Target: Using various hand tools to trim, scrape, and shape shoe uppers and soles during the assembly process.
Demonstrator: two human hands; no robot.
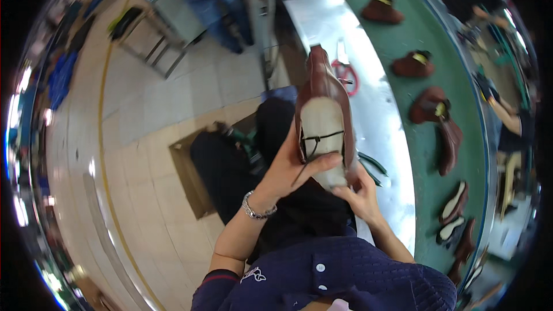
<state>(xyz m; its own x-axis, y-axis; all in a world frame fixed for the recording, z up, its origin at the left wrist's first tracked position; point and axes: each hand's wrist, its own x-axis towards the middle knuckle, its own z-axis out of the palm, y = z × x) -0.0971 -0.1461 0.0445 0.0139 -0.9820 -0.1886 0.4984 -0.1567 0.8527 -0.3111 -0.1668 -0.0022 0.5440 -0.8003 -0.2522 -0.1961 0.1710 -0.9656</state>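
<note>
L hand (288, 168) gripping brn shoe (327, 83), thumb on pale sole (322, 118) | R hand (361, 194) gripping lower end

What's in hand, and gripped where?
A brown shoe: left hand on its left side and pale underside, right hand at its near end.

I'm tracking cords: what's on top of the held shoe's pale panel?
A black cord crosses the pale panel. The left hand and right hand cover parts of the panel's lower end; what is beneath cannot be seen.
</note>
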